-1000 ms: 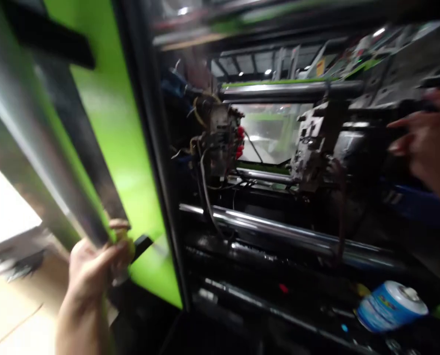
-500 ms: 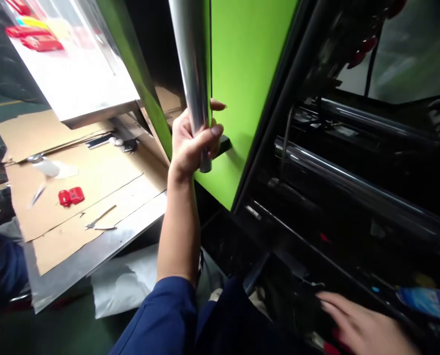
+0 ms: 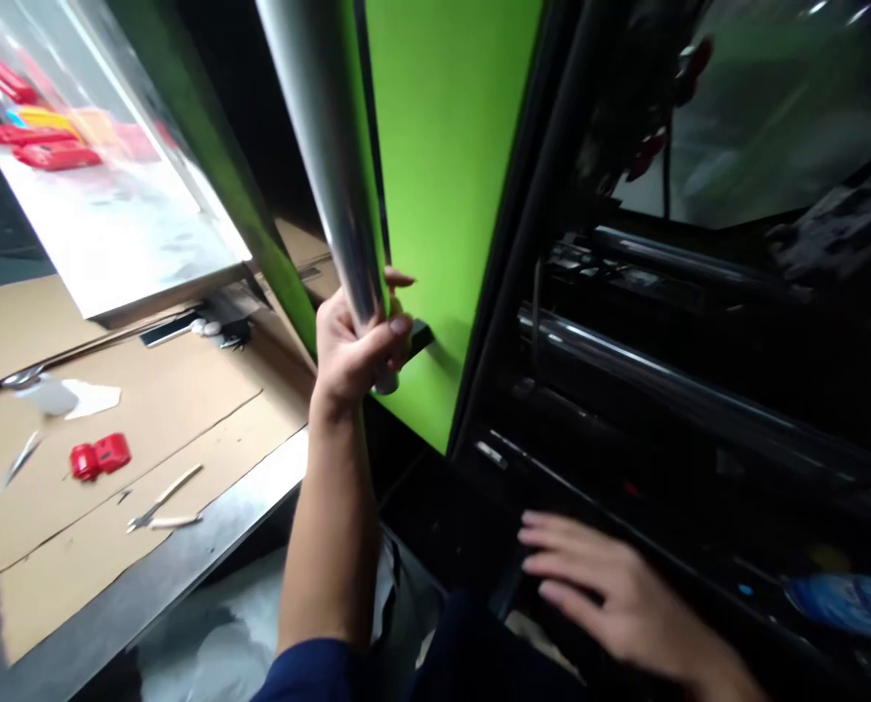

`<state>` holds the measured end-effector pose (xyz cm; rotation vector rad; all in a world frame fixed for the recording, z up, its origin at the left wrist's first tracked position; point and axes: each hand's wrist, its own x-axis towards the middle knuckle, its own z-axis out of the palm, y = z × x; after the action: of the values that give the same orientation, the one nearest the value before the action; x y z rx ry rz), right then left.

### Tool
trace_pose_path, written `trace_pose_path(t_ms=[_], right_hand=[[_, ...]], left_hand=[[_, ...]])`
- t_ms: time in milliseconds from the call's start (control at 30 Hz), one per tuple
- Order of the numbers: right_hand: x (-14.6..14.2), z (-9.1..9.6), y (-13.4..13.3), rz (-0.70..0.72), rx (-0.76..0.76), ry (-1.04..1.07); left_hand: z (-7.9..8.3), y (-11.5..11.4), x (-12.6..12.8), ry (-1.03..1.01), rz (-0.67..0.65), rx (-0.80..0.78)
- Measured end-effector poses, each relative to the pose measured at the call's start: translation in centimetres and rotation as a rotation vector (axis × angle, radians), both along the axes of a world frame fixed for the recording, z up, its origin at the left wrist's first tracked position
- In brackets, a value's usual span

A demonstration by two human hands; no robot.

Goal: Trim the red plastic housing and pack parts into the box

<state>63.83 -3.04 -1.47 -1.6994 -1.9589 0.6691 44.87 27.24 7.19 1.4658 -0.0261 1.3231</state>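
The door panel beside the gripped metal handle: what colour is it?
Bright green door panel, clearest in the head view, beside the left hand.

My feed's dim inside the machine right of the green door (image 3: 442, 146); glare left of it, edges smeared with blur.

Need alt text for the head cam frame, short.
The left hand grips a polished steel handle bar on a bright green machine door, while the right hand lies open, fingers spread, over the dark machine base. To the left, a cardboard-covered bench holds a small red part.
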Motion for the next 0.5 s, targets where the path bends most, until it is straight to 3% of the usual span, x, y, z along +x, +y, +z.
trace_pose_path(t_ms=[100, 167, 200, 267, 333, 500], right_hand=[[6.9, 6.4, 4.6, -0.445, 0.594, -0.031], [11.6, 10.4, 9.1, -0.693, 0.857, 0.156], [14.0, 12.1, 11.7, -0.732, 0.9, 0.25], [18.7, 14.5, 16.9, -0.746, 0.899, 0.334], [23.1, 15.6, 21.8, -0.78, 0.852, 0.359], [32.1, 15.0, 30.6, -0.9, 0.636, 0.433]], left_hand=[[-0.2, 0.0, -0.7, 0.077, 0.098, -0.07], [-0.2, -0.3, -1.0, 0.104, 0.162, -0.077], [-0.1, -0.6, -1.1, 0.108, 0.215, -0.071], [0.2, -1.2, -1.2, 0.116, 0.352, -0.075], [0.4, -1.9, -1.2, 0.151, 0.466, -0.152], [-0.3, -2.0, -1.6, 0.193, 0.525, -0.391]])
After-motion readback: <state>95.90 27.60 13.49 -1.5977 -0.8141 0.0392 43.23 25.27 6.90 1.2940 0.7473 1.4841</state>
